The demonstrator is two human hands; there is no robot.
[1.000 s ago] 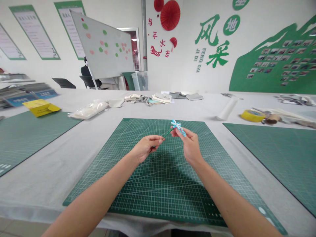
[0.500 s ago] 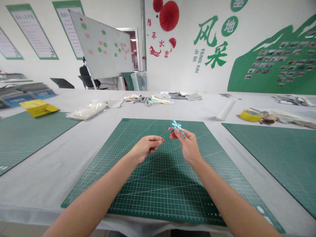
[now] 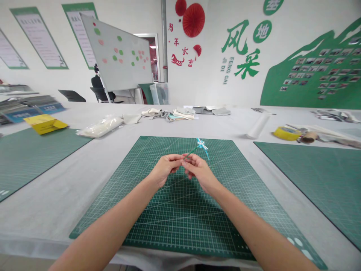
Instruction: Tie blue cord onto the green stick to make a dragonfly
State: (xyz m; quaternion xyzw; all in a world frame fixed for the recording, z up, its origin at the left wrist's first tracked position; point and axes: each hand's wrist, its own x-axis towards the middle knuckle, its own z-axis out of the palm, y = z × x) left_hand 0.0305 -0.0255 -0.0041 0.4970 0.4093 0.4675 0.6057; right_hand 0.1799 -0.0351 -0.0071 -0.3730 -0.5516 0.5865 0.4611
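Above the middle green cutting mat (image 3: 158, 210), I hold a small craft flower (image 3: 202, 144) with blue-and-white petals and a thin green stem (image 3: 192, 151). My left hand (image 3: 170, 168) pinches the stem's lower end between thumb and fingers. Close against it, my right hand (image 3: 197, 170) is also closed at that end, thumb and forefinger pressed together on the stem. The flower head points up and to the right, free of both hands, with a blue strip hanging from it. My fingers hide the stem's tip.
More cutting mats lie left (image 3: 36, 158) and right (image 3: 316, 177). Farther back are a yellow folded card (image 3: 45, 123), a clear plastic bag (image 3: 100, 127), fabric scraps (image 3: 183, 113), a white roll (image 3: 258, 126) and yellow tape (image 3: 286, 133). Stacked books (image 3: 31, 106) stand at far left.
My right hand has moved from the flower head down and left along the stem, to beside my left hand. The flower head now shows uncovered. My left hand has hardly moved.
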